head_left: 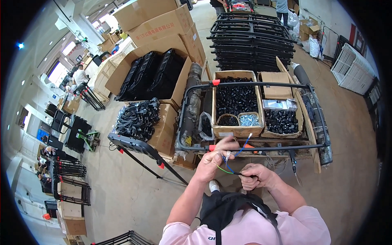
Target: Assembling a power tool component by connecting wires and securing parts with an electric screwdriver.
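In front of my body, my right hand (258, 176) is closed around a black cable (240, 174). From its end run a blue wire (246, 143) and a green-yellow wire (223, 169), fanned apart. My left hand (212, 161) pinches the wires near their middle, its upper fingers smeared by motion. A small pale piece (228, 155) shows at these fingers; its kind is unclear. Just beyond both hands lies a black tubular frame (281, 147) with red clips (216, 82), resting across the boxes.
Under the frame stand a box of black knobs (234, 96), a smaller tray of silver screws (249, 120) and a box of black caps (281, 122). Black cables (138, 120) are heaped at the left. A black tool (292, 159) hangs at the right. Stacked frames (251, 45) stand behind.
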The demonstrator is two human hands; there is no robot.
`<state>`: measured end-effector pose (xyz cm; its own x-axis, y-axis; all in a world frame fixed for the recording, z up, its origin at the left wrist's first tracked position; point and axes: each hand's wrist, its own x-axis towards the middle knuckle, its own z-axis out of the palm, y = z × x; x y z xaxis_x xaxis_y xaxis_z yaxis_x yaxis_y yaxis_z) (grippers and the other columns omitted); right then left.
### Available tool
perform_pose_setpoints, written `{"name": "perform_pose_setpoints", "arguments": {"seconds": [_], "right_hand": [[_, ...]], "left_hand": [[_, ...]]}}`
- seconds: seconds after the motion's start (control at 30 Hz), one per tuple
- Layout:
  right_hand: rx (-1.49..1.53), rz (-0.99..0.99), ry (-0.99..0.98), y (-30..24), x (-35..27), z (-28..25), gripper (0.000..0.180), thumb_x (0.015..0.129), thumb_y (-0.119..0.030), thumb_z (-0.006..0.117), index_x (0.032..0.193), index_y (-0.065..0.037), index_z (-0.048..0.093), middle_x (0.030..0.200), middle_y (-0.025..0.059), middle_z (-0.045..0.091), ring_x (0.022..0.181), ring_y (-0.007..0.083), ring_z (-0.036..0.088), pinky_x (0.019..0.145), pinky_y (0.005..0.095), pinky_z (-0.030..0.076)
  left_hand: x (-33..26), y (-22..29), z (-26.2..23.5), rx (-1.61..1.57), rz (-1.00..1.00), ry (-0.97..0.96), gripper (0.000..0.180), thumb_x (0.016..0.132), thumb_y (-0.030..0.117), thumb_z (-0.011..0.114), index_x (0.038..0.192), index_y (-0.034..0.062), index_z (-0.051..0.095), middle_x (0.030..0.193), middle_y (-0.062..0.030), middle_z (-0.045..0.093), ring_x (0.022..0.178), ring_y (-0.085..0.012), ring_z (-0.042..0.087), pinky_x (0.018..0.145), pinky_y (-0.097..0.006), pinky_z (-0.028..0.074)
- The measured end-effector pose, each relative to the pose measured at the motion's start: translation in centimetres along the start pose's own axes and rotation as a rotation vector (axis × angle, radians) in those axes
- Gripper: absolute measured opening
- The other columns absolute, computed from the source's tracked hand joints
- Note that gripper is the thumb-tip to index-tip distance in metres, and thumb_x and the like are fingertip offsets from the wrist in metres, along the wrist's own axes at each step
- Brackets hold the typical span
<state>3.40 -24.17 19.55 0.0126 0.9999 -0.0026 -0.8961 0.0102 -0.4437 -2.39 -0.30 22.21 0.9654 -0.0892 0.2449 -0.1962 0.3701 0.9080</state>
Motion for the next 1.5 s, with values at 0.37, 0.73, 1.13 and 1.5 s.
{"name": "perform_pose_setpoints", "arguments": {"seconds": [0.37,0.73,1.13,1.5], "right_hand": [[0.018,0.128,0.046,1.7,6.3,-3.2,0.042,0.111,-0.029,0.053,0.075,-0.008,0.053,0.056,-0.0060,0.040,0.045,0.0061,0.032,0.049,0.0264,0.029],[-0.596,0.109,0.672,8.3,16.3,-12.0,0.026,0.106,-0.032,0.068,0.102,-0.006,0.067,0.074,-0.0053,0.053,0.062,0.0063,0.046,0.055,0.0255,0.034],[-0.418,0.256,0.842,11.9,22.7,-16.7,0.025,0.107,-0.033,0.066,0.103,-0.008,0.068,0.077,-0.0043,0.057,0.068,0.0089,0.049,0.061,0.0274,0.040],[-0.405,0.188,0.857,13.4,22.8,-18.8,0.028,0.106,-0.034,0.069,0.102,-0.007,0.066,0.084,-0.0017,0.060,0.073,0.0103,0.051,0.067,0.0275,0.044]], "left_hand": [[-2.6,2.6,-7.3,-0.149,-0.145,-0.342,0.042,0.104,0.043,0.069,0.091,0.0030,0.074,0.088,-0.0107,0.074,0.096,-0.0256,0.065,0.086,-0.040,0.050],[-9.1,-7.7,-15.7,-0.302,-0.382,0.553,0.022,0.112,0.021,0.059,0.119,0.0022,0.068,0.089,-0.0030,0.069,0.083,-0.0147,0.069,0.081,-0.032,0.057],[-8.7,-13.1,-25.7,-0.338,-0.748,0.565,0.021,0.110,0.023,0.062,0.116,0.0038,0.069,0.083,-0.0007,0.064,0.068,-0.0127,0.064,0.060,-0.028,0.055],[-8.1,-12.3,-26.8,-0.386,-0.818,0.510,0.019,0.108,0.023,0.066,0.113,0.0056,0.070,0.089,-0.0028,0.071,0.072,-0.0135,0.068,0.063,-0.028,0.057]]}}
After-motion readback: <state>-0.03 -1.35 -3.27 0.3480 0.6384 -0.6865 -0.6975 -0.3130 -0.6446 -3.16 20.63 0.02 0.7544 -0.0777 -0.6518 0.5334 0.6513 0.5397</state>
